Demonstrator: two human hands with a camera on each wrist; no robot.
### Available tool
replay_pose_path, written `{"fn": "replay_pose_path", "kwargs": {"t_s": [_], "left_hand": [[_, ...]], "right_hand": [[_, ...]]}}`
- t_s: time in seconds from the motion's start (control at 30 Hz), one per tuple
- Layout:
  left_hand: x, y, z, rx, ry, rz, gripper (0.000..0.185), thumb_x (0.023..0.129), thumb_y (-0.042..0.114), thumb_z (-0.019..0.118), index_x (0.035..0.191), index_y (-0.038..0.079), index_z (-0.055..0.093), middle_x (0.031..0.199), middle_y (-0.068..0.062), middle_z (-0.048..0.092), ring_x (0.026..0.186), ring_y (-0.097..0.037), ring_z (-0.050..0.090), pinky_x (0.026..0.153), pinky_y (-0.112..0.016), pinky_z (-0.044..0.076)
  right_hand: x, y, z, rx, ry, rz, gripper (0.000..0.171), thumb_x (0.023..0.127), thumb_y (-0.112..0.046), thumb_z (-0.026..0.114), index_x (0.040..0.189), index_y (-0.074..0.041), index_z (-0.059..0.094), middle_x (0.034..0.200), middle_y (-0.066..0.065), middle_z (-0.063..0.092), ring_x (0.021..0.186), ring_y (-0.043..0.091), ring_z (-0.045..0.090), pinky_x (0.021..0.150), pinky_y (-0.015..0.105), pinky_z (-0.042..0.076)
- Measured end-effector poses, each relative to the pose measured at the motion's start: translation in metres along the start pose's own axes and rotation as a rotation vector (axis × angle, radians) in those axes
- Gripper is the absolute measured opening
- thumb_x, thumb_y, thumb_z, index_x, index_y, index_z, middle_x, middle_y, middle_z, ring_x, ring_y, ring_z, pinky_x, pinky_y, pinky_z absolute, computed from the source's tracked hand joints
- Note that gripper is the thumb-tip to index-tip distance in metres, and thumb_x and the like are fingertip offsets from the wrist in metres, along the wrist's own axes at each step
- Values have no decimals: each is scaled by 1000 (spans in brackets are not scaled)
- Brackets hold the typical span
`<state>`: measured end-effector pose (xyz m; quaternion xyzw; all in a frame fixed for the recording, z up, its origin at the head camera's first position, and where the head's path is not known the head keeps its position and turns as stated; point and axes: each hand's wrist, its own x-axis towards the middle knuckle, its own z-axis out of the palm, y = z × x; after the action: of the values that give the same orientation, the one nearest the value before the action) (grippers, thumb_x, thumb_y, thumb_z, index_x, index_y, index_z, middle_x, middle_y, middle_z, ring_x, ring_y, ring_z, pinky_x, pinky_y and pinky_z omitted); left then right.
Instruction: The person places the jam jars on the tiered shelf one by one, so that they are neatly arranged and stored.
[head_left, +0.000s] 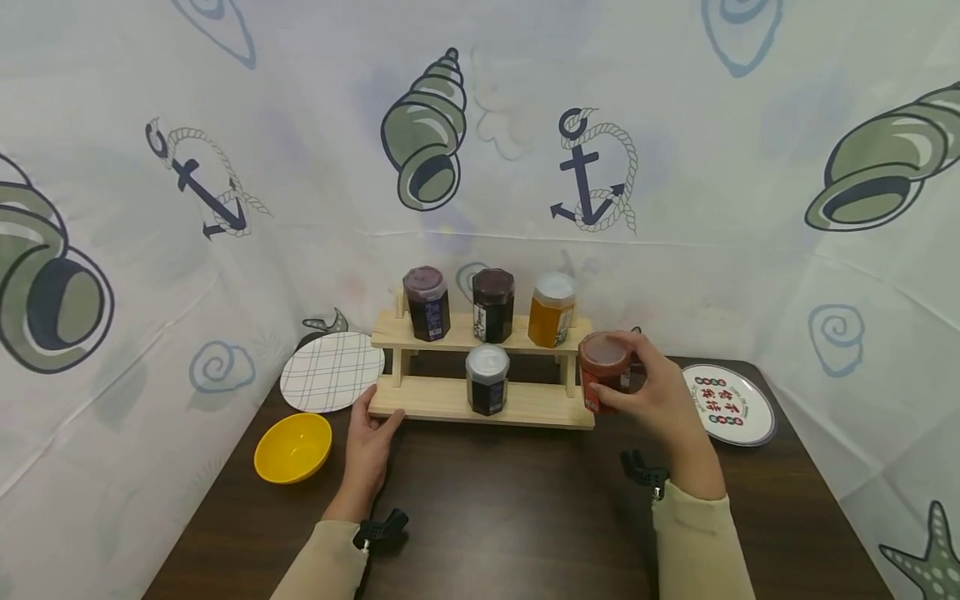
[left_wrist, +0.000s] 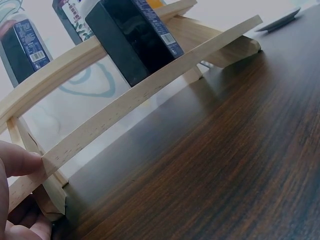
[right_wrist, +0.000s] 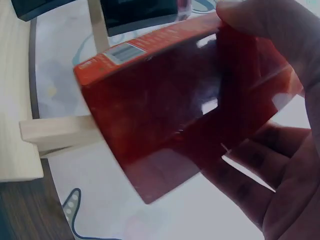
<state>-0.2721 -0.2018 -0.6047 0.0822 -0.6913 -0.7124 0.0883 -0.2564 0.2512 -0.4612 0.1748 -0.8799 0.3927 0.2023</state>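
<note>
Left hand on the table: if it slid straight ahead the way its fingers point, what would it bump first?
The left hand already touches the wooden rack at its lower shelf's left corner, so it would push that rack first. The checked plate sits just behind, slightly left.

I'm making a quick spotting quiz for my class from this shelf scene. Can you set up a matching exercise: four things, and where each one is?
Things:
1. red jar
2. amber jar
3. yellow bowl
4. grey-lidded dark jar

Places:
A. lower shelf, middle
B. in the right hand
C. upper shelf, right end
D. on the table, near the left hand

Pairs: 1-B, 2-C, 3-D, 4-A
</note>
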Motion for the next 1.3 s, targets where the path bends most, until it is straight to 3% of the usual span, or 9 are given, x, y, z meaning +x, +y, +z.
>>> {"fn": "replay_pose_path", "kwargs": {"t_s": [0.13,0.2,0.4,0.63,0.9,1.3], "left_hand": [[1,0,0,1,-2,-6,82,106,10,72,173,19,24,183,-7,22,167,-24,31,133,-41,32],[1,0,0,-4,-2,-8,83,106,10,72,173,19,24,183,-7,22,167,-23,31,134,-41,32],[0,0,-1,-18,5,-23,84,106,10,72,173,18,23,183,-7,20,167,-22,30,134,-40,32],[-2,1,-1,-8,0,-26,85,106,12,73,173,18,22,183,-6,21,167,-22,30,134,-40,32],[-3,1,0,3,0,-19,85,106,12,73,173,18,22,183,-7,21,167,-23,30,135,-43,32],[-1,1,0,-8,-5,2,84,105,11,73,173,17,23,182,-7,23,167,-20,29,135,-41,30]], "right_hand": [[1,-4,7,-20,-59,-29,84,84,-24,98,154,-32,53,132,-1,73,102,14,69,86,40,66],[2,-4,11,-14,-73,-33,82,84,-24,97,153,-31,53,134,-1,72,103,14,69,87,44,67],[6,-3,20,17,-81,-48,79,85,-22,97,151,-28,53,136,0,72,105,17,73,92,42,68],[7,1,38,50,-140,-27,77,85,-16,96,148,-27,53,134,4,72,106,22,76,93,52,68],[9,4,59,106,-180,-34,77,86,-12,95,148,-29,53,137,-3,71,119,17,73,103,45,66],[10,10,73,140,-177,12,77,87,-17,94,150,-29,52,139,-1,69,125,23,72,103,50,66]]}}
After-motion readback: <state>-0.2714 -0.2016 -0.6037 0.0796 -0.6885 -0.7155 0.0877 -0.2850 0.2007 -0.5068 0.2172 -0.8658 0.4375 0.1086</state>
